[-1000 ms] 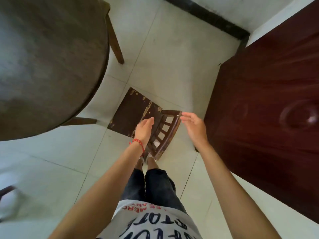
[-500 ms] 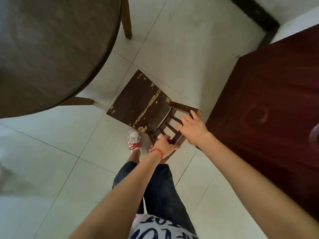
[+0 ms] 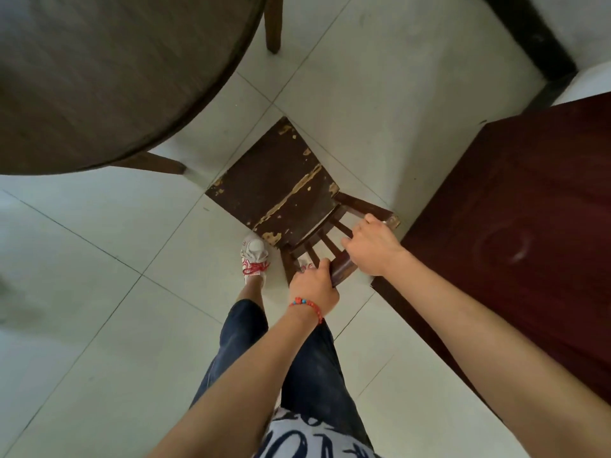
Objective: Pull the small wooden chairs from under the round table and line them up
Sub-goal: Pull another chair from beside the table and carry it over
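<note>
A small dark wooden chair (image 3: 274,190) with chipped paint on its seat stands on the tiled floor, clear of the round table (image 3: 109,71) at the upper left. Its slatted backrest faces me. My left hand (image 3: 314,285), with a red bead bracelet at the wrist, grips the near end of the backrest's top rail. My right hand (image 3: 372,247) is closed over the far part of the same rail. Both arms reach down from the bottom of the view.
A dark red wooden cabinet (image 3: 515,239) stands close on the right, almost touching the chair's back. Two table legs (image 3: 272,24) show under the tabletop. My feet in white and red shoes (image 3: 254,256) stand beside the chair. Pale floor tiles spread to the left.
Both hands came down from hovering over the backrest and closed on its top rail. The chair sits further out from the table and lower right in view.
</note>
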### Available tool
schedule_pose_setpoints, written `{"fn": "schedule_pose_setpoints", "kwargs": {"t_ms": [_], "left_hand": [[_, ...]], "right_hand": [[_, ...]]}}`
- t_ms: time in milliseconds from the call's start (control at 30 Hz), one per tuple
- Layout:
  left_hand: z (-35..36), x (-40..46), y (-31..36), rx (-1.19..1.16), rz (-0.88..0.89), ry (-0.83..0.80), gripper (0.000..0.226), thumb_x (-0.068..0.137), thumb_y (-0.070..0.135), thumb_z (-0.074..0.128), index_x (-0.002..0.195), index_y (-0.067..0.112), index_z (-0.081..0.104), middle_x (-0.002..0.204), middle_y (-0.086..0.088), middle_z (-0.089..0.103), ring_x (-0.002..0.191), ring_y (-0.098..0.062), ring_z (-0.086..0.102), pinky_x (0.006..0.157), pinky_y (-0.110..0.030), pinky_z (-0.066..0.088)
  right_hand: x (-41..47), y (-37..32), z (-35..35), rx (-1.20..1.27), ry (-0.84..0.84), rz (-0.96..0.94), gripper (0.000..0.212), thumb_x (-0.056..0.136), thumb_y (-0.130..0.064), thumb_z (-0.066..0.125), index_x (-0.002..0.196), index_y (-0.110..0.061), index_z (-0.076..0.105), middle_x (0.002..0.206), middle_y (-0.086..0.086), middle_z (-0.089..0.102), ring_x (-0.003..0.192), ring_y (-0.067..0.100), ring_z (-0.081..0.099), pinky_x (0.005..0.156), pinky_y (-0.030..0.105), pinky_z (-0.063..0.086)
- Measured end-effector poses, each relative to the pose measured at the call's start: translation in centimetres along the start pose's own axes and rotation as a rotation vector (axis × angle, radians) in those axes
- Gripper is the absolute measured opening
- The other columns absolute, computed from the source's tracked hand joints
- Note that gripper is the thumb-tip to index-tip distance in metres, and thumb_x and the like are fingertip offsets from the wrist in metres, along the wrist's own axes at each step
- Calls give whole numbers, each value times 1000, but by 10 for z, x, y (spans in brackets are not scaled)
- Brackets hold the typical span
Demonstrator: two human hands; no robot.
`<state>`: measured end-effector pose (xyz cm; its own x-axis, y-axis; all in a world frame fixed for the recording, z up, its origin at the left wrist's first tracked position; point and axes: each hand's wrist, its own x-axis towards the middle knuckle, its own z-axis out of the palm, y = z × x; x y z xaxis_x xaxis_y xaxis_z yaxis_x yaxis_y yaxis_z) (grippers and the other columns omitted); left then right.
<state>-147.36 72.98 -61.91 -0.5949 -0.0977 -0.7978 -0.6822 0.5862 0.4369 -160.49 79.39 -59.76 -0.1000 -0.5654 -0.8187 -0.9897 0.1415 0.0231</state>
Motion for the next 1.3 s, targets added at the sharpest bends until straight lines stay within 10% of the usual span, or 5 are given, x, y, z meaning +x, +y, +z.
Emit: {"fn": "schedule_pose_setpoints", "kwargs": {"t_ms": [800,1300], "left_hand": [[-56,-145,-20,-39,-77,309,29,76,25,48,105,25,51,100,-6,65,89,-25,62,70,-31,46],[-40,-284,-157,-368,-358,562,28,69,25,44,96,25,53,97,-6,66,90,-27,61,72,-33,46]], "right_hand": [[-87,-65,-130,-79,179,-157,25,84,-19,47,104,-11,58,107,14,65,105,33,58,96,43,31],[-67,-258,-238,-454,212,-506,22,83,-19,46,100,-12,60,103,11,66,99,30,60,98,45,34]]}}
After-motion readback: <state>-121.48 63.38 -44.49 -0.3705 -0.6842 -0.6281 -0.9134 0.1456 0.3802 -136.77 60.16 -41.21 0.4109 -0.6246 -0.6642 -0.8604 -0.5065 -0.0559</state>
